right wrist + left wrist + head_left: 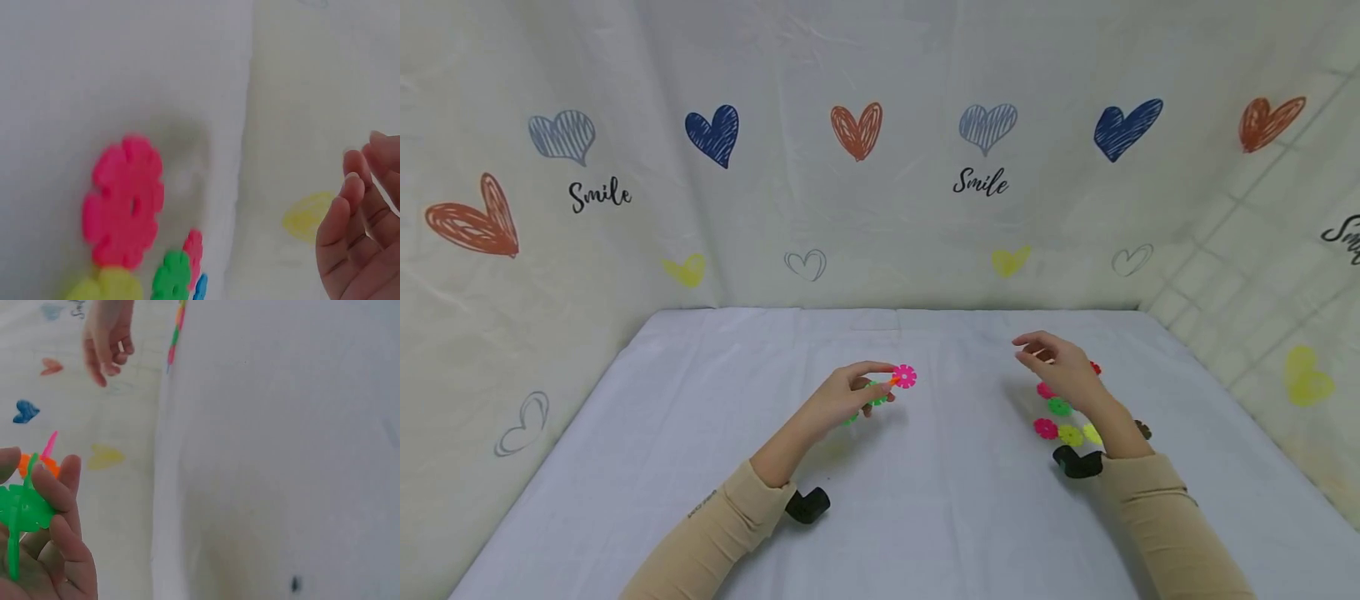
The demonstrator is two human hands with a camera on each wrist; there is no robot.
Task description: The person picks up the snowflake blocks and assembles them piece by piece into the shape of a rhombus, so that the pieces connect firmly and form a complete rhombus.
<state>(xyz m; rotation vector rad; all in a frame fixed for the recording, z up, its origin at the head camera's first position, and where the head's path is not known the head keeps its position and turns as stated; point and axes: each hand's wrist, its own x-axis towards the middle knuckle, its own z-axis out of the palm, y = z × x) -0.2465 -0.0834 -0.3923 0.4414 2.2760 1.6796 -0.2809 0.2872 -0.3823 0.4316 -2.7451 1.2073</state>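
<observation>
While L hand [850,398] pinches discs [891,385] | R hand [1063,372] empty

Brightness: all three views are evenly and softly lit; the white tablecloth [925,517] is nearly washed out in the wrist views.
Shadows: faint, diffuse shadows are cast under both forearms.
Glare: only mild overexposure is seen.
Distortion: wide-angle bending is seen at the head view's edges.
Focus: both wrist views are blurred; the pink disc [124,201] is rendered soft.

A joined cluster of pink, orange and green plastic flower-shaped discs [891,385], held above the white table [925,517] in the left hand [842,400].
</observation>
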